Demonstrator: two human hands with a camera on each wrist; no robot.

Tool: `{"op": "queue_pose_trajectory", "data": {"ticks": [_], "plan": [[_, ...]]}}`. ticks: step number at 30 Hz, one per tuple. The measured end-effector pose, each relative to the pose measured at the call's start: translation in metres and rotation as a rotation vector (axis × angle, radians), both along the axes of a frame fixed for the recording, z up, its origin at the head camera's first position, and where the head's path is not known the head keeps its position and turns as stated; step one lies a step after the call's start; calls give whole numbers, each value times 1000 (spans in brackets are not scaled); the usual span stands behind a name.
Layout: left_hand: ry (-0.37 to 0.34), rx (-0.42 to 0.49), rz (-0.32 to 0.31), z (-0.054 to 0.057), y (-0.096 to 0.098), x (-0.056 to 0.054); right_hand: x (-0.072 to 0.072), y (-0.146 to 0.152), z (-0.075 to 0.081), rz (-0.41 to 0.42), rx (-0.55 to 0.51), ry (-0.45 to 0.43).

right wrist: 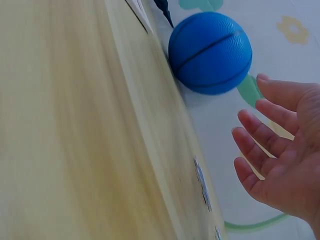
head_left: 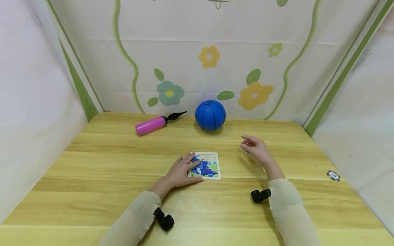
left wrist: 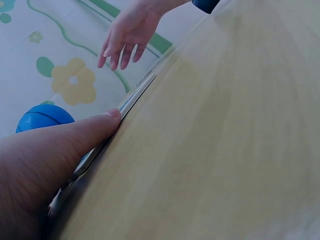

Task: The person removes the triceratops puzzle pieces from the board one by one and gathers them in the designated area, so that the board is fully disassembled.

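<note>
Nearest the camera it's two pale sleeves with a little black camera on each wrist, over a wood-look table. Left hand is spread flat over the left side of a small dinosaur puzzle in the middle, thumb along the near edge. Not gripping, just resting on it, I'd guess so the thing doesn't slide.

The puzzle is basically a shallow framed tray: blue dino pieces sit inside, and a patch on the far side is plain cream backing, so that bit looks unfilled. Can't tell what's under the fingers.

Off to the right there's a chip marked 10, lying flat. Right hand hovers left of and farther than that, fingers loosely apart, holding nothing. A blue scrap peeks out below the fingers; too covered to say what it is.

Far side: pink pump on the left, black nozzle pointing right towards a blue ball. Probably parked back there to leave working room. Behind them, a flowery cloth.
</note>
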State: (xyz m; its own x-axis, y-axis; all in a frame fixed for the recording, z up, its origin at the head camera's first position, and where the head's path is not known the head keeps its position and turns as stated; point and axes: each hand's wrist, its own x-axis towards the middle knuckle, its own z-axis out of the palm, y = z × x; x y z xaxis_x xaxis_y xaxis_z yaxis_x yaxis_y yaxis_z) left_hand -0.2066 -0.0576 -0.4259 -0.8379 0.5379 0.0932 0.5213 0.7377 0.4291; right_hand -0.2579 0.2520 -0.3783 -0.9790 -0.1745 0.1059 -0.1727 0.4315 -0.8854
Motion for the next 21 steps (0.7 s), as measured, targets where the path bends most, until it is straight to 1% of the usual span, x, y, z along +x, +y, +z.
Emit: {"op": "queue_pose_trajectory", "data": {"ticks": [5, 9, 12, 16, 18, 21], "plan": [[4, 2, 2, 0, 0, 1, -2, -26, -3, -13, 6, 26], [3, 2, 3, 0, 0, 1, -4, -49, -7, -9, 14, 13], [2, 1, 4, 0, 0, 1, -4, -64, -11, 8, 22, -2], [4, 6, 6, 0, 0, 0, -1, -81, -17, 50, -12, -15], [5, 9, 5, -1, 0, 0, 2, -88, -20, 73, -32, -37], [2, 12, 2, -1, 0, 0, 8, -97, -23, 99, -71, -105]]}}
